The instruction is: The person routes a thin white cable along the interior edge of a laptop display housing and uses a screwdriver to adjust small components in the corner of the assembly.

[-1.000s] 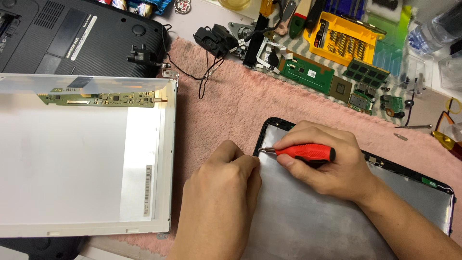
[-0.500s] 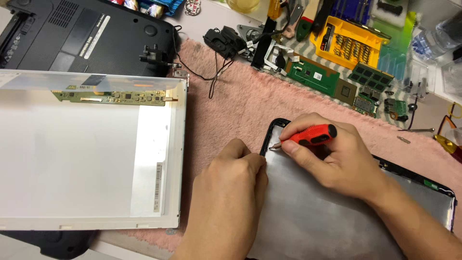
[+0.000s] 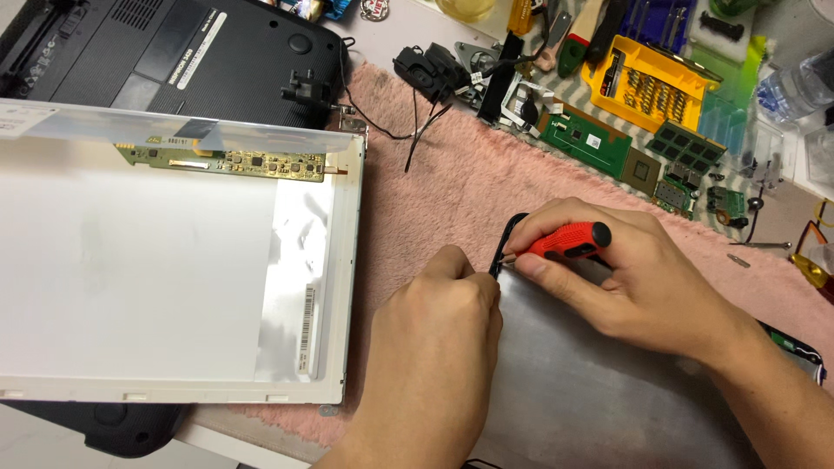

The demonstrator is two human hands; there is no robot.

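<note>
Head view. My right hand is closed around a red-handled screwdriver, the handle lying nearly level and the tip pointing toward nine o'clock, where it meets the black corner of the lid frame. My left hand is curled into a loose fist with its fingertips pinched at that same corner; whether it grips a screw or only steadies the frame, I cannot tell. The work piece — a grey metal back panel edged in black — lies at about five o'clock from picture centre, on the pink towel.

To do this step well, I judge, the tip should stay seated squarely with light pressure along the shaft, the left fingers bracing the frame so it cannot slide on the soft towel.

Edges and room: the bare display panel lies at nine o'clock, its metal side edge near my left knuckles but apart from them. At twelve to two o'clock sit loose circuit boards and a yellow bit case, well apart. The open towel toward twelve o'clock is the freest ground for withdrawing — the near table edge is close at six.
</note>
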